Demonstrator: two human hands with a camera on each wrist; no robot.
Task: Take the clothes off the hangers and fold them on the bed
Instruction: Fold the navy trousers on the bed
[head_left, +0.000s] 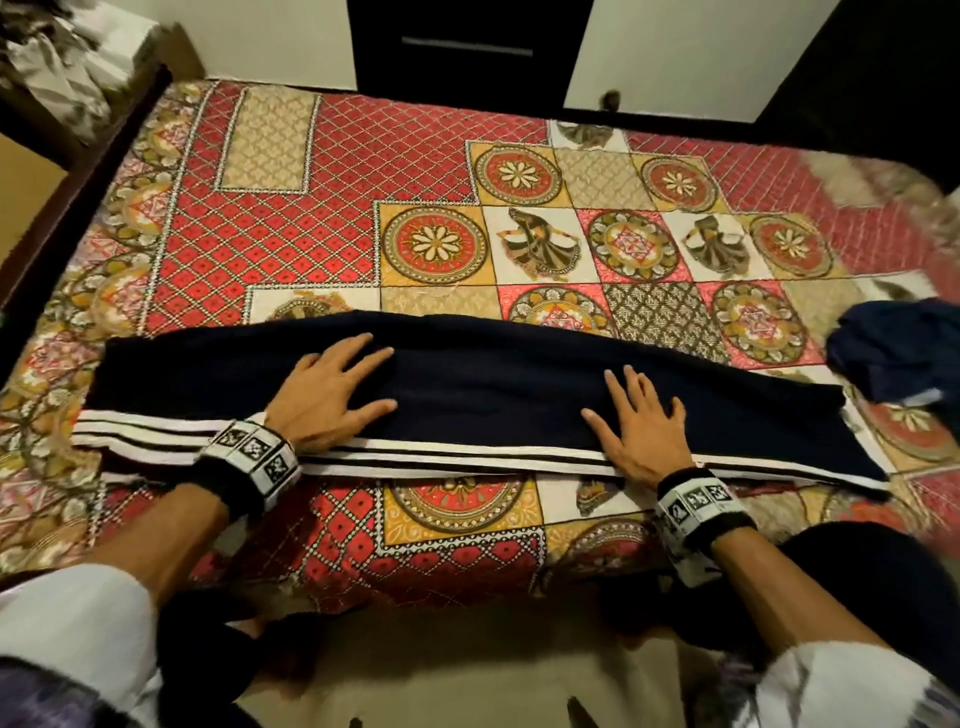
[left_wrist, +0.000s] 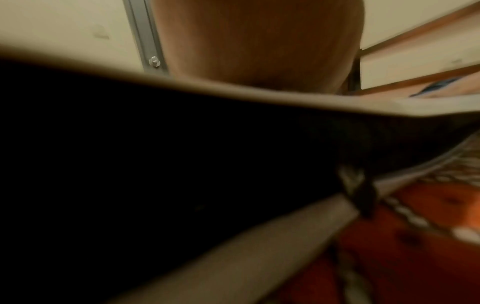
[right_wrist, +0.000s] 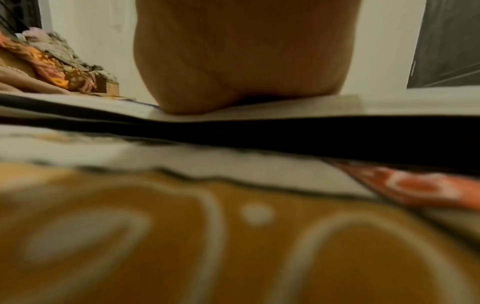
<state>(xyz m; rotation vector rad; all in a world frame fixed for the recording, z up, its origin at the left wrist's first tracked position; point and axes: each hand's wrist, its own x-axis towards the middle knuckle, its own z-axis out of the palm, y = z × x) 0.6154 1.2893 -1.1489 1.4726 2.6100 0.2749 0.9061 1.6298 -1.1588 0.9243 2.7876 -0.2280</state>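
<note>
Lying across the near part of the bed (head_left: 332, 171), a pair of dark navy track pants (head_left: 493, 395) stretches from the left side toward the right, folded lengthwise so the 3 white side stripes (head_left: 145, 423) run along the edge closest to the person. At the far left, beyond the bed's corner, a heap of pale crumpled fabric (head_left: 57, 57) sits on a surface against the wall. The bedspread (head_left: 270, 228) is red and yellow, with diamond lattice, round floral medallions and small dancer figures.

Moving right, the left hand (head_left: 324, 397) lies flat on the pants, palm down, fingers spread wide and pointing toward the middle of the garment; it grips nothing. Its wrist carries a black band with white marker squares (head_left: 252, 457). The left wrist view shows only the heel of that hand (left_wrist: 259, 45) above the dark cloth (left_wrist: 130, 164) and a blurred pale stripe.

Further right, the right hand (head_left: 647, 428) presses the pants the same way, flat, fingers splayed and pointing away from the person, with its heel on the striped edge. The right wrist view shows the palm's heel (right_wrist: 244, 61) resting on a white stripe, with the bedspread blurred below.

At the far right, a crumpled blue garment (head_left: 904, 353) lies on the bed, just beside the end of the pants.
</note>
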